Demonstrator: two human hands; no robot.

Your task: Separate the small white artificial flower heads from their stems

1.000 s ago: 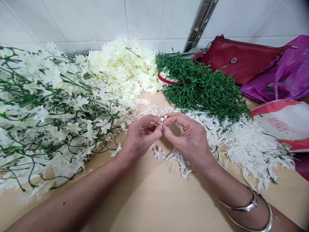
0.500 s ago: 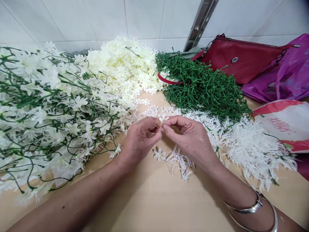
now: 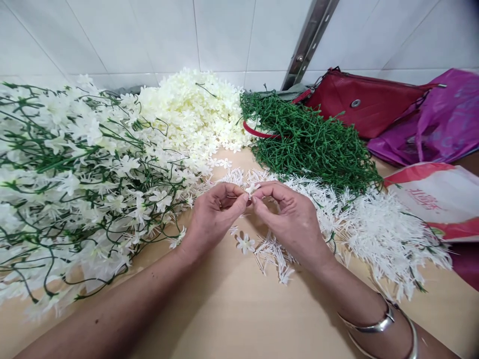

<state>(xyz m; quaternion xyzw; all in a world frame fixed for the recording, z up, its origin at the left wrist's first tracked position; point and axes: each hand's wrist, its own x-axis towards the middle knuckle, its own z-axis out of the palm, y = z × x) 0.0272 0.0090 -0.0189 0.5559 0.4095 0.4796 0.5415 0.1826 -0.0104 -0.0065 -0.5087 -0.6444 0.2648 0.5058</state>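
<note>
both hands [image 3: 213, 214] [image 3: 294, 214] partly hide a white flower [image 3: 252, 189]; right of the red handbag [image 3: 368, 102], a purple bag [image 3: 443, 122] is cut off.

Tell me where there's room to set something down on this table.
The widest bare patch of table lies between the left forearm and right forearm, in front of the loose flower. A small gap shows between the cream blossom pile and green stems. It's crowded at left with stemmed flowers, at right with white strands.
</note>
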